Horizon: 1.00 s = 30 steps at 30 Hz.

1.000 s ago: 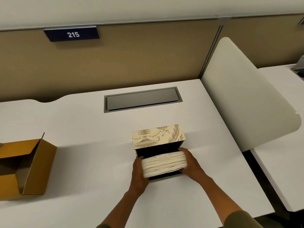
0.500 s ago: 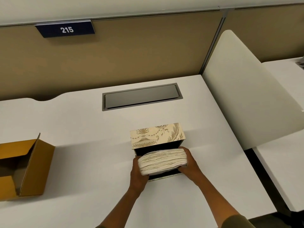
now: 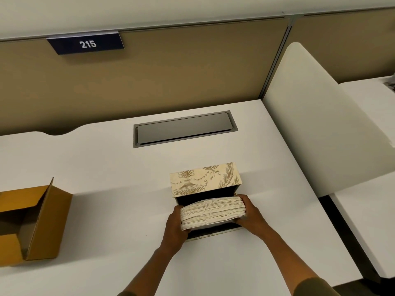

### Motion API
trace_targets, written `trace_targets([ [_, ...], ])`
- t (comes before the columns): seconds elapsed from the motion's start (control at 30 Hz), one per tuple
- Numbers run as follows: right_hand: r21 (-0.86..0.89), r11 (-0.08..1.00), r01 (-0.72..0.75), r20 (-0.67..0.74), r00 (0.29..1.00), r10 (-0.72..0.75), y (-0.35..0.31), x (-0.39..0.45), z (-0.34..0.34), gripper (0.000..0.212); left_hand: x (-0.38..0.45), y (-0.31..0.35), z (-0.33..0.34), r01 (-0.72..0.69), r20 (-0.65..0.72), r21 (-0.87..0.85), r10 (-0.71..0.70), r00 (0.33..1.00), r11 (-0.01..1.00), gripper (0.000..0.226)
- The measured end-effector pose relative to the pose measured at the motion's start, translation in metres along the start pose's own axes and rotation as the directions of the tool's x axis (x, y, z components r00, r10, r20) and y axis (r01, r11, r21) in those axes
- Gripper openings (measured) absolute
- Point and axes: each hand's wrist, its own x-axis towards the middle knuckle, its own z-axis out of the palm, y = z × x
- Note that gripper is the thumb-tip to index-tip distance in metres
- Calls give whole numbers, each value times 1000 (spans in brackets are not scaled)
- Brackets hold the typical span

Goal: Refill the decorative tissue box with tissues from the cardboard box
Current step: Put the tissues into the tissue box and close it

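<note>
— Hands? Both wrapped around the stack of tissues: left hand clasping its left end, right hand clasping its right end, fingers curled under the bottom edge.

— And the stack itself?

— Held level, partly inside the dark open cavity of the decorative tissue box, near edge still poking out toward the body. Cream sheets, thick pile, slightly bowed on top.

— Box position?

— Lay on the white desk, a little right of middle, patterned cream-and-gold panel facing up at the far side, open part toward the person. Dark lining visible above and below the stack.

— Farther out?

— Sat well apart to the left, at the frame's edge: the cardboard box, on its side, flaps open, inside in shadow, contents impossible to tell. Beyond the decorative box, set into the desk: a grey cable hatch, closed. Behind that, a tan partition with a dark number plate reading 215. To the right, a cream divider panel, then a second white desk.
</note>
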Motion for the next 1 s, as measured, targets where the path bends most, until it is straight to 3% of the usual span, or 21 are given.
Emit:
trace_targets([
  [0.13, 111, 993, -47, 26, 999, 44, -5, 2, -9, 82, 7, -6, -10, 161, 52, -125, -156, 986, 979, 67],
  [0.27, 275, 954, -119, 82, 992, 100, -9, 5, -19, 79, 12, -4, -22, 304, 99, -328, -287, 953, 895, 60],
  [0.5, 493, 829, -265, 114, 964, 240, -15, 13, -16, 50, 16, 1, -23, 389, 122, -509, -383, 916, 768, 35],
  [0.6, 525, 796, -300, 112, 952, 285, -21, 12, -12, 34, 17, 0, -20, 433, 144, -516, -424, 894, 739, 32],
  [1.0, 443, 845, -299, -59, 931, 360, -33, 17, 3, 19, 25, 0, -5, 509, 97, -374, -513, 853, 775, 32],
])
